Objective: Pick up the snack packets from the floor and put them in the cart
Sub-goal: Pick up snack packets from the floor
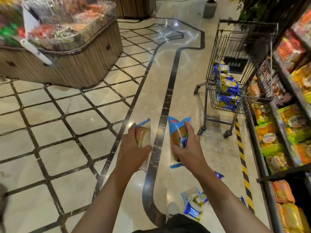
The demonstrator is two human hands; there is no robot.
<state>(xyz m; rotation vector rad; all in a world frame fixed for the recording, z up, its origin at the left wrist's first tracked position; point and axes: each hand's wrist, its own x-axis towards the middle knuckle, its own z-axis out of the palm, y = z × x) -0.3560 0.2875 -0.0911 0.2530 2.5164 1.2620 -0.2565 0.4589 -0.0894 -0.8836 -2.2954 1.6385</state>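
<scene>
Shop floor (84,115); hands gripping packets (178,138)

One head-worn wide-angle view looks forward and down, close over the floor (84,132).

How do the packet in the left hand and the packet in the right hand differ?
The left hand covers most of its packet; the right hand leaves its packet largely visible. The right packet shows a blueberry picture; none shows on the left packet. Both are blue-edged, held off the floor.
</scene>
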